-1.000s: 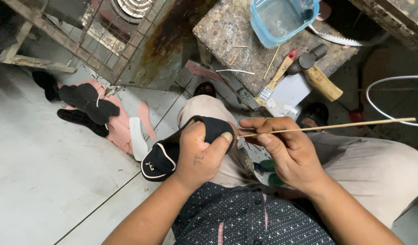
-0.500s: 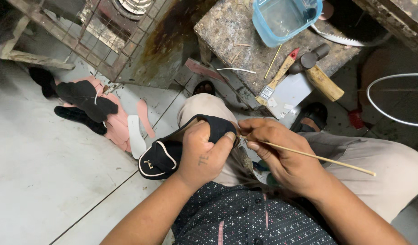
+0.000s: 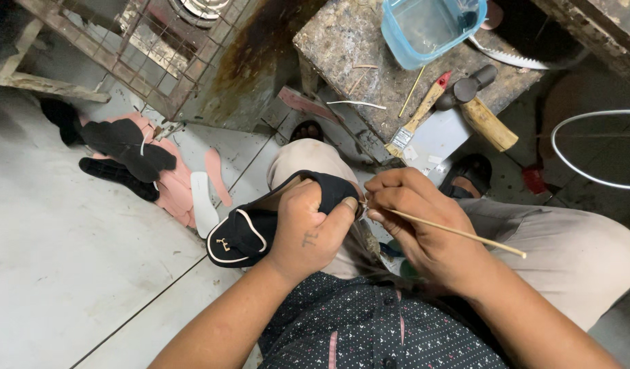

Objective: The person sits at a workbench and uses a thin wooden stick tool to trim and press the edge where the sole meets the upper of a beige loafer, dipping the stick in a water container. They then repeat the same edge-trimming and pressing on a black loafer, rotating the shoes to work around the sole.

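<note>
My left hand (image 3: 309,231) grips a black shoe upper (image 3: 250,232) with a pale trim line and a small gold ornament, holding it over my left knee. My right hand (image 3: 421,222) pinches a thin wooden stick (image 3: 465,234) whose tip meets the heel edge of the upper, right beside my left thumb. The stick's free end slants down to the right. Both hands touch at the point of work.
A worn stone block (image 3: 342,51) ahead carries a blue plastic tub (image 3: 427,27), a paintbrush (image 3: 417,116) and a hammer (image 3: 482,109). Pink and white insoles (image 3: 192,184) and black uppers (image 3: 127,147) lie on the floor at left. A wire rack (image 3: 144,48) stands behind them.
The stick has swung from nearly level to slanting down to the right. My right hand has closed in on the upper's heel edge. My left hand keeps its grip.
</note>
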